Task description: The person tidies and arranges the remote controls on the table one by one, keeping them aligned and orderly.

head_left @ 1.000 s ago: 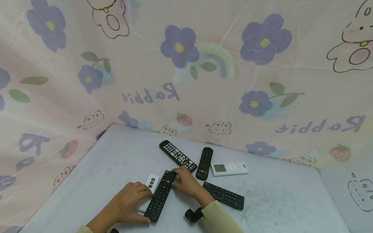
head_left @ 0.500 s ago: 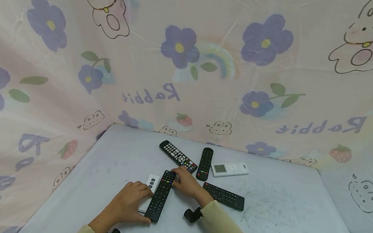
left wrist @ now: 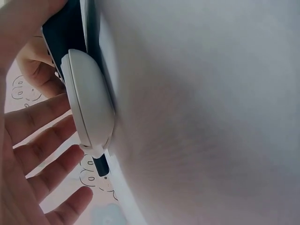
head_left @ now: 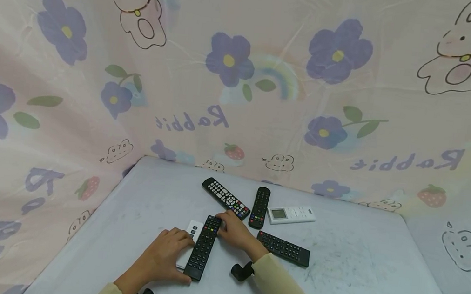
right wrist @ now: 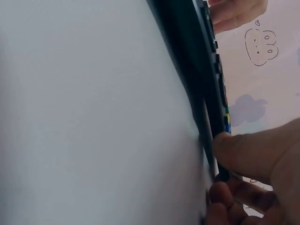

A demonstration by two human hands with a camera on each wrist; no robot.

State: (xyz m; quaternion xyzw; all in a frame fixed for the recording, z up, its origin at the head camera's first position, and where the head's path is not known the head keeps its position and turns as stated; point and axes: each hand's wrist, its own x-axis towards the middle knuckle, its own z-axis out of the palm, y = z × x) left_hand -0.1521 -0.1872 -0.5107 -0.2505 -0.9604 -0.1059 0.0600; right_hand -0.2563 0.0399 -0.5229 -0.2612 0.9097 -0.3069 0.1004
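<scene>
In the head view a black remote control (head_left: 202,249) with colored buttons lies slanted, overlapping a white remote control (head_left: 185,257) on its left. My left hand (head_left: 163,256) is spread at their left side, its thumb at the black remote's near end. In the left wrist view, its fingertips are right at the rounded edge of the white remote (left wrist: 89,98). With thumb and curled fingers, my right hand (head_left: 236,232) pinches the far end of the black remote. The right wrist view shows the thumb (right wrist: 229,146) on that remote's side, below its colored buttons.
Beyond the hands lie two black remotes, one slanted (head_left: 226,196) and one upright in view (head_left: 259,208). A white remote with a small screen (head_left: 291,214) sits right of them. Another black remote (head_left: 283,249) lies beside my right wrist. A patterned curtain (head_left: 263,121) borders the white table (head_left: 355,269).
Both hands keep their places on the two remotes. The whole head view has shifted very slightly; the other remotes stay where they were.
</scene>
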